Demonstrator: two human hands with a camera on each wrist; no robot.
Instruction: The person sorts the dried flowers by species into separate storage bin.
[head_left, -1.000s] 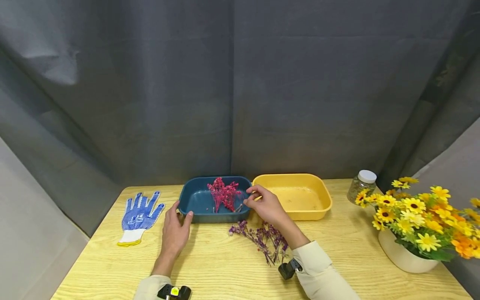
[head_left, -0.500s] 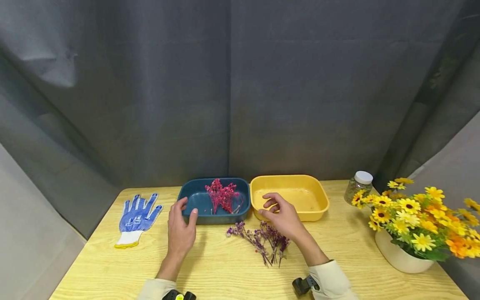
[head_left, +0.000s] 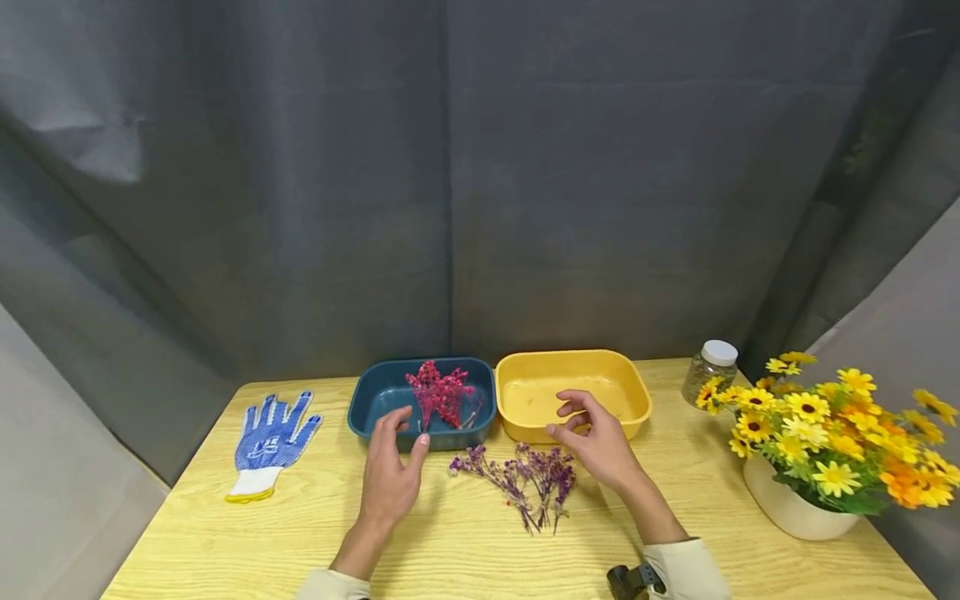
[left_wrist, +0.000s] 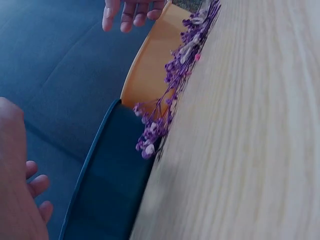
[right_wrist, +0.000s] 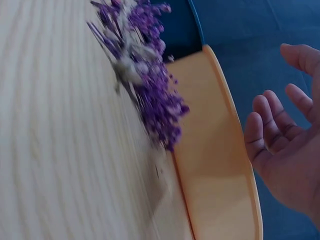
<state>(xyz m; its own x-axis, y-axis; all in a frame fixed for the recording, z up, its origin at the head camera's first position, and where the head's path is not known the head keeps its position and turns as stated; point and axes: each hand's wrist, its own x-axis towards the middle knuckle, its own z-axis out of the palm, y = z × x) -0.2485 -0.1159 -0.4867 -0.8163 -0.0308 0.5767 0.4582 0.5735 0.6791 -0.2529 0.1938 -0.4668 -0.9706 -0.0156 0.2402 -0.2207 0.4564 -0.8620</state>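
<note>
Pink dried flowers (head_left: 441,392) lie inside the dark blue tray (head_left: 375,382). In front of the trays, sprigs of purple dried flowers (head_left: 525,483) are spread on the tabletop; they also show in both wrist views. My left hand (head_left: 392,479), thumb and fingers apart, hovers by the front edge of the blue tray and holds nothing. To the right, my right hand (head_left: 600,442) is over the front rim of the yellow tray (head_left: 630,387), its fingers loosely bent around nothing. The right wrist view shows that palm and its fingers (right_wrist: 270,120) with nothing in them.
A blue and white work glove (head_left: 272,446) lies at the left of the wooden table (head_left: 465,558). A white-capped jar (head_left: 708,371) stands at the back right, beside a white pot (head_left: 795,500) of yellow and orange flowers. A dark curtain (head_left: 450,183) hangs behind.
My right hand has left the blue tray and moved right to the yellow one. My left hand has let go of the blue tray's left edge and shifted right along its front.
</note>
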